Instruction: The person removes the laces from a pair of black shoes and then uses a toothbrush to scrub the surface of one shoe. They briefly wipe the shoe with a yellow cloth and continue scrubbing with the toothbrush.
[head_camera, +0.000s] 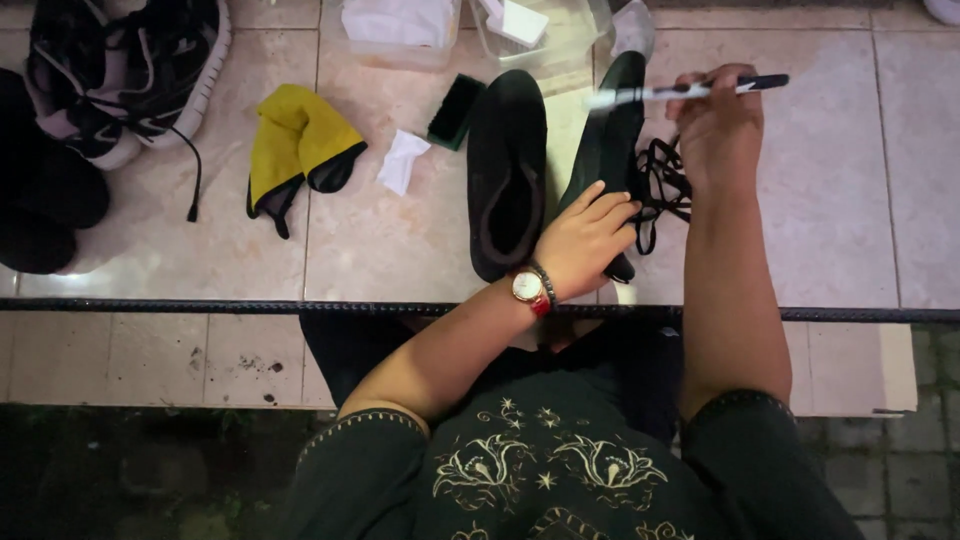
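My left hand (585, 240), with a red-strapped watch on the wrist, rests on the heel end of a dark shoe (607, 140) lying on its side. A second dark shoe (507, 170) lies upright just left of it. My right hand (718, 125) is closed around a slim toothbrush-like brush (690, 91) with a dark handle and pale head, held over the first shoe. Black laces (662, 185) are bunched beneath the right hand.
A black block brush (456, 111) and a white crumpled cloth (402, 160) lie left of the shoes. A yellow-and-black cloth (298, 145) is further left. Black-and-white sneakers (125, 70) sit at top left. Clear plastic containers (470, 30) stand at the top. A dark rail (200, 305) edges the tiled surface.
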